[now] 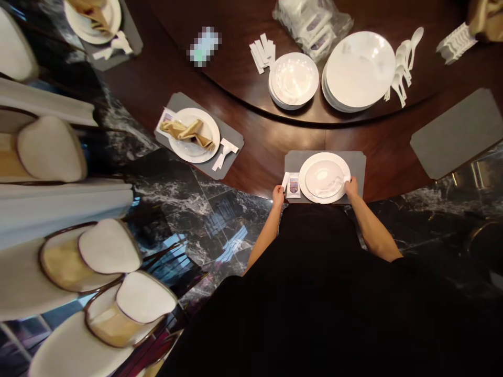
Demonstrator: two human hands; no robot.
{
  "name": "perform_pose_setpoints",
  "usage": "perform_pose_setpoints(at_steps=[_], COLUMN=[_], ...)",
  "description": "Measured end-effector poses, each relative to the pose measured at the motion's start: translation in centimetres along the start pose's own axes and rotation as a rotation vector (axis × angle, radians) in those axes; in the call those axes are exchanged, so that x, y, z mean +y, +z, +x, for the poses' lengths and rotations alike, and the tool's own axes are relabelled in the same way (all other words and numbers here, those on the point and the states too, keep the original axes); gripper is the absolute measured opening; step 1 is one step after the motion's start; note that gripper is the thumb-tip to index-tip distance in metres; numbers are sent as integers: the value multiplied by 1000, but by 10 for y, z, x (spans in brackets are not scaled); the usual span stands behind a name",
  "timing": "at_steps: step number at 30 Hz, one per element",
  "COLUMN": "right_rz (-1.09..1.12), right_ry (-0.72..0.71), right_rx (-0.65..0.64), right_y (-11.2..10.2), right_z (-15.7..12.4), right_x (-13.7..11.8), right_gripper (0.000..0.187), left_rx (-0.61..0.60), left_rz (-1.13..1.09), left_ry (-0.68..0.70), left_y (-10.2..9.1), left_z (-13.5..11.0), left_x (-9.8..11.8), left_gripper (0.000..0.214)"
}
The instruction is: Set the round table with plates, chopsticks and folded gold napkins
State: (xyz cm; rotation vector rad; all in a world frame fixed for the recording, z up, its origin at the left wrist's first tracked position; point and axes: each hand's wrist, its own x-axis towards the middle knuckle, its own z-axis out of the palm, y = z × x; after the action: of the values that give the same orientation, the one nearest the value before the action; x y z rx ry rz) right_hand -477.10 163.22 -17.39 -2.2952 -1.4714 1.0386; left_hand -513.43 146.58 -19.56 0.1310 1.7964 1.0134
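In front of me a grey placemat (pixel 357 165) lies at the table's edge. On it rests a large white plate (pixel 304 180) with a smaller white dish (pixel 324 178) stacked on top. A printed packet (pixel 293 186) sits just left of the plate. My left hand (pixel 278 195) is at the placemat's left edge, its fingers closed on a narrow white strip (pixel 285 180) beside the packet. At the plate's right rim my right hand (pixel 351 187) has its fingers closed near a small white piece (pixel 346 179), too small to make out.
Stacked bowls (pixel 294 78), stacked plates (pixel 360 68), white spoons (pixel 401 70), white rests (pixel 262 52) and plastic-wrapped packets (pixel 314 26) stand on the turntable. A laid setting with a gold napkin (pixel 188 133) is left, a bare placemat (pixel 458 133) right. Chairs (pixel 110 246) line the left.
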Motion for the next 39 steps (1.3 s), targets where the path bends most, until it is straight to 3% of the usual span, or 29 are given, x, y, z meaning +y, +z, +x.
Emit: perform_pose_setpoints(at_steps=[4, 13, 23, 30, 34, 39], right_rz=[64, 77, -32, -187, -225, -241], right_ry=[133, 121, 103, -33, -93, -156], right_rx=[-53, -85, -112, 112, -88, -122], right_y=[0, 0, -6, -4, -2, -1], right_z=[-3, -2, -5, -23, -23, -16], right_x=[-1, 6, -6, -19, -25, -33], right_gripper=[24, 24, 24, 55, 45, 44], left_rx=[7, 17, 16, 12, -3, -48], left_rz=[4, 36, 51, 89, 100, 65], left_ry=[-18, -4, -53, 1, 14, 0], left_y=[0, 1, -3, -11, -12, -13], left_z=[3, 0, 1, -1, -2, -6], left_x=[0, 1, 18, 27, 27, 29], left_gripper=[8, 7, 6, 8, 8, 9])
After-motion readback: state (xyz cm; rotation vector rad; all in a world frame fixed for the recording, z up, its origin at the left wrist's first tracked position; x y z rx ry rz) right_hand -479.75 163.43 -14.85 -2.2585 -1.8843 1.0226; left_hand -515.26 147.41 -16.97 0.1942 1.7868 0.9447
